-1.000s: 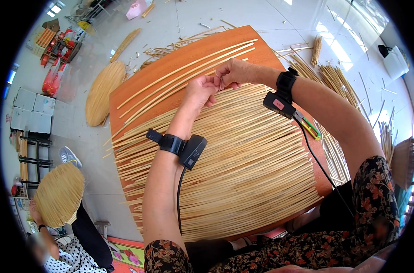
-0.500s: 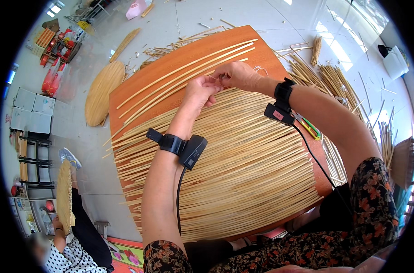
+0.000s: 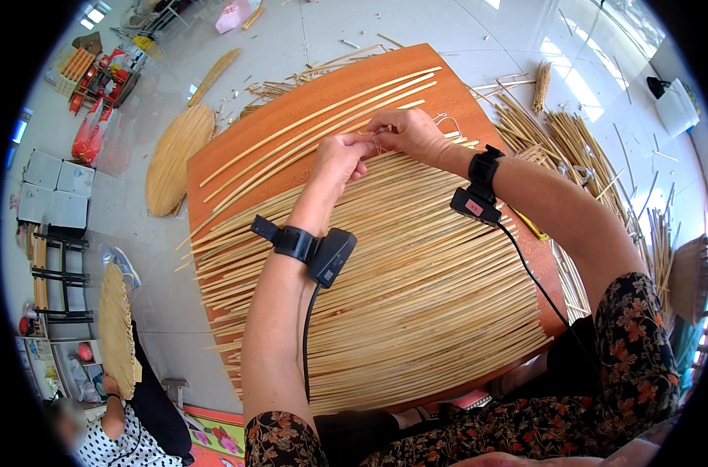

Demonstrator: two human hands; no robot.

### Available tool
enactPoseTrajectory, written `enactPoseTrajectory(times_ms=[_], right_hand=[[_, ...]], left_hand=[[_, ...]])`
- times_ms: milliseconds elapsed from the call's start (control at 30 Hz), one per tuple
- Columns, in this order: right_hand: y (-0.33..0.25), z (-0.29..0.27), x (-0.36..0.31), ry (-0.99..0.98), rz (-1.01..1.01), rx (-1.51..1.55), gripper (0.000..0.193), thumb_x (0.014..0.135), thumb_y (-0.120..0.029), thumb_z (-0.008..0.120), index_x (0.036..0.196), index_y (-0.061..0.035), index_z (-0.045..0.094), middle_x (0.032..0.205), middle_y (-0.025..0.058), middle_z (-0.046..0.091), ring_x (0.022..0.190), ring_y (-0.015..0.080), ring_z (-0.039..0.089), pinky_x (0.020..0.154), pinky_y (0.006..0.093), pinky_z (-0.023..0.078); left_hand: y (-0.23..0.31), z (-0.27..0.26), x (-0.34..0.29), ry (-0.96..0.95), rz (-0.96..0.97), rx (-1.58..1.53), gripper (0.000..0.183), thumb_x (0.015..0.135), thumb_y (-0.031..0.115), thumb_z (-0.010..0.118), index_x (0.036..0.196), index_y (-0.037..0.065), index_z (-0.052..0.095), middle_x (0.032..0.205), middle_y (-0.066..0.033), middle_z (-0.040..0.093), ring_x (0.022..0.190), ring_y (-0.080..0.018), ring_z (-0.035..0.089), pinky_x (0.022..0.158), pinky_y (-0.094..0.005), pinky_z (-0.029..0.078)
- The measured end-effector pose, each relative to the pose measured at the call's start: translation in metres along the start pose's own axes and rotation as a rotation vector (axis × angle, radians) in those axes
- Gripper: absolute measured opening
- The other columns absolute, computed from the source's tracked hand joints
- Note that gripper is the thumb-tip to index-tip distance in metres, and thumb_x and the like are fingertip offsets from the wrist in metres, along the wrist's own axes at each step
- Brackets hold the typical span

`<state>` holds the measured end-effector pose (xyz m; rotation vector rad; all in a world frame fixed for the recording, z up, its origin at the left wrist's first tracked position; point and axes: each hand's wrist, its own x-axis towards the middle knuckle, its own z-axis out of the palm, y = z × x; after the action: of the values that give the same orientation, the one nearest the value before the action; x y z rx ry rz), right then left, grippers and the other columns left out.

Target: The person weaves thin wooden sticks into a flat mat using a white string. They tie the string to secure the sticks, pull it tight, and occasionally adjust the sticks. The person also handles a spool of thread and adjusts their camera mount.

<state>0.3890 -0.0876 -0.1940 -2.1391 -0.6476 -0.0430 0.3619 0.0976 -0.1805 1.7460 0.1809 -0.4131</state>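
Note:
My left hand (image 3: 340, 159) and my right hand (image 3: 413, 134) meet at the far edge of a mat of pale plant stalks (image 3: 416, 265). Both are closed, fingertips pinched together on a thin white thread (image 3: 449, 119). A loop of it trails beyond my right hand; the exact point of grip is too small to make out. The stalks lie side by side across an orange-brown board (image 3: 455, 93). Past my hands, a few loose stalks (image 3: 323, 111) rest spaced apart on the board. Yellow-handled scissors (image 3: 534, 226) show partly beneath my right forearm.
Bundles of stalks (image 3: 572, 140) lie on the floor at the right. An oval stalk panel (image 3: 179, 159) leans at the board's left. Another person (image 3: 116, 424) at the lower left holds a similar panel (image 3: 119, 335). Boxes (image 3: 58, 183) stand farther left.
My right hand has shifted slightly, its wrist lower, and my right forearm now covers more of the scissors. The other person's panel has turned to show more of its face.

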Motion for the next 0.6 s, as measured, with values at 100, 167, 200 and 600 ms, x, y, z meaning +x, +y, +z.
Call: enactPoseTrajectory(times_ms=[100, 167, 200, 600], right_hand=[[-0.004, 0.0, -0.002, -0.022, 0.075, 0.093, 0.015, 0.085, -0.006, 0.068, 0.099, -0.0037, 0.072, 0.08, 0.0066, 0.071, 0.07, 0.0134, 0.066, 0.063, 0.0279, 0.053], [-0.005, -0.001, -0.003, -0.033, 0.11, 0.152, 0.013, 0.086, -0.006, 0.067, 0.098, -0.0029, 0.072, 0.08, 0.0064, 0.07, 0.068, 0.0126, 0.065, 0.062, 0.0275, 0.052], [-0.006, -0.002, -0.003, -0.042, 0.121, 0.186, 0.013, 0.086, -0.006, 0.067, 0.098, -0.0026, 0.072, 0.08, 0.0064, 0.07, 0.067, 0.0123, 0.064, 0.061, 0.0274, 0.052], [-0.014, -0.017, -0.01, -0.085, 0.247, -0.063, 0.018, 0.085, -0.018, 0.066, 0.098, -0.0063, 0.068, 0.093, 0.0123, 0.071, 0.091, 0.0291, 0.068, 0.08, 0.039, 0.053]], left_hand=[[-0.001, -0.002, -0.003, 0.073, 0.014, -0.069, 0.013, 0.091, 0.011, 0.066, 0.098, 0.002, 0.069, 0.073, 0.0, 0.064, 0.053, -0.0044, 0.055, 0.043, -0.018, 0.041], [0.001, 0.0, -0.005, 0.086, 0.028, -0.065, 0.011, 0.091, 0.011, 0.065, 0.097, 0.002, 0.068, 0.07, 0.0005, 0.062, 0.054, -0.0055, 0.056, 0.043, -0.0187, 0.042], [0.002, 0.0, -0.006, 0.092, 0.034, -0.063, 0.011, 0.091, 0.011, 0.064, 0.096, 0.002, 0.068, 0.069, 0.0007, 0.061, 0.054, -0.006, 0.057, 0.043, -0.0191, 0.043], [0.003, -0.004, -0.008, 0.182, 0.106, 0.361, 0.011, 0.086, 0.011, 0.065, 0.083, 0.002, 0.069, 0.067, -0.0036, 0.065, 0.05, -0.0095, 0.061, 0.045, -0.0246, 0.047]])
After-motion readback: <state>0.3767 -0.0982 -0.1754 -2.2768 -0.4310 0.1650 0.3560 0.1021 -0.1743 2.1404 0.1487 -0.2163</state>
